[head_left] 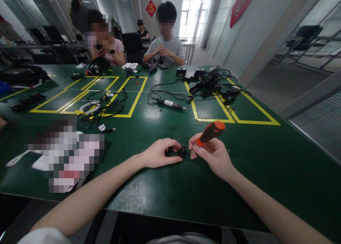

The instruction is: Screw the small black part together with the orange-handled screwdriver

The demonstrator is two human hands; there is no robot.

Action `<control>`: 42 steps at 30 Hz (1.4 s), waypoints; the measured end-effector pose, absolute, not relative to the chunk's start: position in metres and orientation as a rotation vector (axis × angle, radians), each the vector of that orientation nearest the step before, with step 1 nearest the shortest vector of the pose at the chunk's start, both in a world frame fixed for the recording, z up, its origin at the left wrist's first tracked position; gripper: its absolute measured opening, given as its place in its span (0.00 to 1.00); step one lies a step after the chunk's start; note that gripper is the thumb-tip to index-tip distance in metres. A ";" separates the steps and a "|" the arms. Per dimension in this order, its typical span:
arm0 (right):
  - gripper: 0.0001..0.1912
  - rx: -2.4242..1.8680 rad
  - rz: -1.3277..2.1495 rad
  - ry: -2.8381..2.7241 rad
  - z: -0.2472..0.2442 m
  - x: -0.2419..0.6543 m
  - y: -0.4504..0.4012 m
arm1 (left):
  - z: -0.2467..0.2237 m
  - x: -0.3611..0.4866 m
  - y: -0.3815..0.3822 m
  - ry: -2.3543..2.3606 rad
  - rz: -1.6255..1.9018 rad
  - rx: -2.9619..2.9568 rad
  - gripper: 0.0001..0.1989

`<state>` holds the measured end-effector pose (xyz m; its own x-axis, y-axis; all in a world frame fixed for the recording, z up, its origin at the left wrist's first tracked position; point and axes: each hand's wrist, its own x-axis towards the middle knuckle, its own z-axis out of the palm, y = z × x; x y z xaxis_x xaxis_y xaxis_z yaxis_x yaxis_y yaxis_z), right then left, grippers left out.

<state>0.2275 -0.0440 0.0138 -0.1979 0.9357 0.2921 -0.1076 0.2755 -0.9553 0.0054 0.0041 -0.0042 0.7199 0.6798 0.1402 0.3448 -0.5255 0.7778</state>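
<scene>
A small black round part [182, 151] rests on the green table. My left hand [163, 153] curls around its left side, thumb and fingers closed on it. Just to the right, my right hand [212, 154] is closed on a screwdriver [212, 131] with a black and orange handle. The handle tilts up to the right, above the table, and its shaft cannot be made out behind the fingers. A little apart from the black part are the right fingertips.
Beyond my hands lies a corded electric screwdriver [170, 103]. Tangled black cables [210, 82] sit at the back right, more cables [113, 103] at the left. Pixelated items [77, 158] lie front left. Two people [166, 46] sit across the green table [149, 194].
</scene>
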 end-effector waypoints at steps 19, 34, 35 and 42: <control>0.16 -0.876 1.123 -1.432 0.018 0.226 -0.044 | -0.001 0.006 0.003 0.795 0.543 2.174 0.15; 0.15 -0.878 1.125 -1.422 0.016 0.226 -0.045 | -0.002 0.005 0.004 0.779 0.556 2.172 0.15; 0.14 -0.882 1.116 -1.433 0.016 0.227 -0.045 | -0.002 0.005 0.004 0.779 0.555 2.168 0.15; 0.15 -0.817 1.153 -1.460 0.015 0.228 -0.045 | -0.004 0.006 0.004 0.782 0.555 2.181 0.15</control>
<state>0.2283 -0.0454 0.0154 -0.2115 0.9255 0.3141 -0.0908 0.3014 -0.9492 0.0059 0.0038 -0.0038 0.7206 0.6786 0.1424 0.3580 -0.5400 0.7617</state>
